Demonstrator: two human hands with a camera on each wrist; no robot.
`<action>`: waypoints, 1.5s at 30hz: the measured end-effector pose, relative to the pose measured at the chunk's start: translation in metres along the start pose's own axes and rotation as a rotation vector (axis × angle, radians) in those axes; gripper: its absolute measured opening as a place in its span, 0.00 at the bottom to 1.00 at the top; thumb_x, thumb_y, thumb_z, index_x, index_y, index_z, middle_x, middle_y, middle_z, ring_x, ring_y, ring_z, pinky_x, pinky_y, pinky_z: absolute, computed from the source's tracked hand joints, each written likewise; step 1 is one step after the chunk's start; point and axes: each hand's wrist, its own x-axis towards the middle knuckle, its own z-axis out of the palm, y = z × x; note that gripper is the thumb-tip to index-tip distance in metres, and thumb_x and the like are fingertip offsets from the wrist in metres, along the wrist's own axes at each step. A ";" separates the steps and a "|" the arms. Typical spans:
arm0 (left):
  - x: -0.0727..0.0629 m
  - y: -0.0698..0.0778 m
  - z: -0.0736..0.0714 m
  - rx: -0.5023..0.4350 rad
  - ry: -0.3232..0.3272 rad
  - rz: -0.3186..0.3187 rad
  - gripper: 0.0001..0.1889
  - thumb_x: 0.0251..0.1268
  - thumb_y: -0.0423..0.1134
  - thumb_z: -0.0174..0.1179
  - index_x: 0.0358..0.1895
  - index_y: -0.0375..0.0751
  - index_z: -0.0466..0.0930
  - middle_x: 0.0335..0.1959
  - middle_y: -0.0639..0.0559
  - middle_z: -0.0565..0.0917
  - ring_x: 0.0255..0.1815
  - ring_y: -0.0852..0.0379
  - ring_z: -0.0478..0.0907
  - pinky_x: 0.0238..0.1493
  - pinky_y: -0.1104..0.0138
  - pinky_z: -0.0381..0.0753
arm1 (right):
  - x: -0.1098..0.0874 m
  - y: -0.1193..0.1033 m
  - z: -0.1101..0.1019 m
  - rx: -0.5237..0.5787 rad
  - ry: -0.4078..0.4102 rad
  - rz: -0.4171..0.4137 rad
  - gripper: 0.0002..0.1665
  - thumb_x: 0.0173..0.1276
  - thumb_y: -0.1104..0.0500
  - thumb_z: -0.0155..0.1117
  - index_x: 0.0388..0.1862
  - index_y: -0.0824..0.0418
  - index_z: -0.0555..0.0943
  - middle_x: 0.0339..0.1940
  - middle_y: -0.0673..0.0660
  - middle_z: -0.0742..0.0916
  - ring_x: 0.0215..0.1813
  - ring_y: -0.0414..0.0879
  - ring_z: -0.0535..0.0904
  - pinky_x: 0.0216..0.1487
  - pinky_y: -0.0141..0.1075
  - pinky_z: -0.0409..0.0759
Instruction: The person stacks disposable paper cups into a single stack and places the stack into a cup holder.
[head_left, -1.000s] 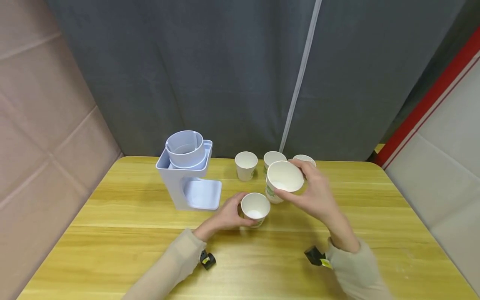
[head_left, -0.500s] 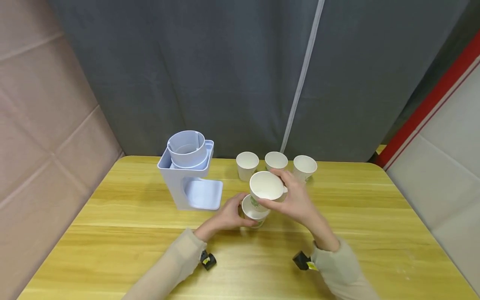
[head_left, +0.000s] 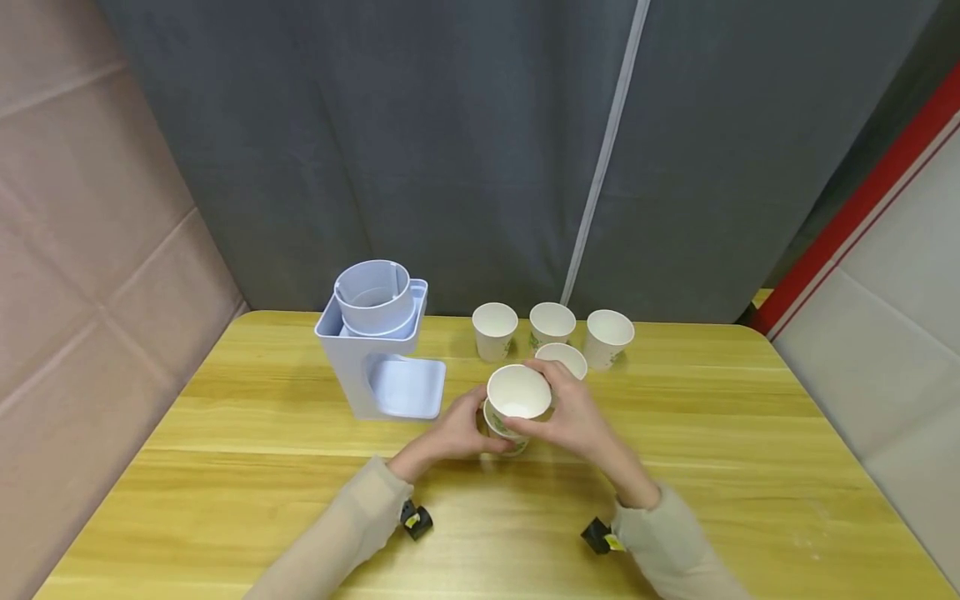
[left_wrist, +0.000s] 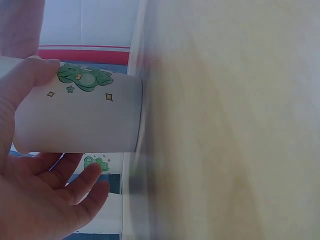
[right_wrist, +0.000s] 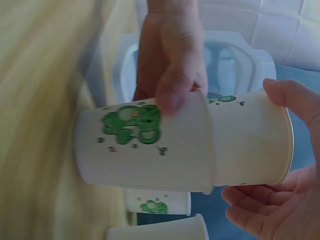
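In the head view, my left hand (head_left: 453,429) grips a white paper cup (right_wrist: 135,165) with a green cartoon print, upright on the wooden table. My right hand (head_left: 573,421) pinches a second paper cup (head_left: 519,390) near its rim between thumb and fingers. The right wrist view shows this upper cup's lower part inside the lower cup's mouth, its upper part sticking out. Directly behind the right hand stands another paper cup (head_left: 564,357), partly hidden by it. The left wrist view shows my left thumb on the printed side of the lower cup.
Three paper cups stand in a row at the back: a left cup (head_left: 494,333), a middle cup (head_left: 552,322) and a right cup (head_left: 608,340). Left of my hands is a pale blue stand (head_left: 352,375) with a round container (head_left: 371,304) on top. A grey curtain (head_left: 412,150) hangs behind the table (head_left: 247,467).
My right hand has carried its cup left and down from beside the cups behind, into the mouth of the lower cup. The left hand has stayed in place round its cup.
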 end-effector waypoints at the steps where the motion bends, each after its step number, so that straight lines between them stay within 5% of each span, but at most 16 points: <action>1: 0.000 0.000 0.000 -0.008 -0.001 -0.001 0.38 0.41 0.36 0.75 0.60 0.35 0.68 0.53 0.46 0.77 0.54 0.52 0.72 0.57 0.58 0.70 | -0.001 0.001 0.001 0.002 -0.007 0.004 0.41 0.41 0.54 0.80 0.54 0.67 0.74 0.49 0.59 0.81 0.47 0.50 0.77 0.44 0.43 0.77; 28: 0.000 0.001 -0.001 0.065 0.020 0.033 0.38 0.35 0.31 0.75 0.58 0.29 0.70 0.51 0.39 0.77 0.52 0.45 0.74 0.56 0.55 0.71 | -0.011 0.019 0.021 0.047 -0.109 -0.009 0.41 0.46 0.53 0.78 0.55 0.71 0.71 0.48 0.64 0.81 0.48 0.58 0.76 0.45 0.53 0.76; 45: 0.000 0.002 -0.001 0.070 0.016 0.037 0.37 0.38 0.33 0.75 0.58 0.30 0.70 0.50 0.41 0.77 0.51 0.47 0.74 0.55 0.56 0.71 | -0.011 0.018 0.017 -0.013 -0.058 -0.038 0.47 0.41 0.55 0.81 0.58 0.74 0.70 0.49 0.66 0.80 0.51 0.58 0.76 0.49 0.49 0.77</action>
